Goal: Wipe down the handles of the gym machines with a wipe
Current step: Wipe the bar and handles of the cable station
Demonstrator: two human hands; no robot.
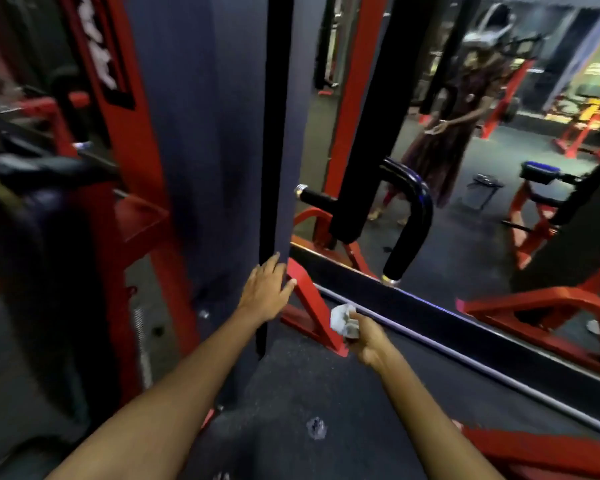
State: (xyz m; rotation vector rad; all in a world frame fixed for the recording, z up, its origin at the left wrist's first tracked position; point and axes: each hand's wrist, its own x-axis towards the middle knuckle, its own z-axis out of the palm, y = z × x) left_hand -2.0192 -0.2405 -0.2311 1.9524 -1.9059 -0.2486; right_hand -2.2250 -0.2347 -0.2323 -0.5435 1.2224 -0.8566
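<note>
Fingers of right hand [364, 341] clutch crumpled wipe [342, 320]; left hand [265, 294] spread, surroundings blurred.

Both bare arms reach forward and down. The left hand [265, 292] is extended, palm down, fingers straight and slightly spread. The right hand [362, 336] sits lower and nearer, fingers curled in a fist around a crumpled wipe [342, 318], which sticks out above the knuckles.
</note>
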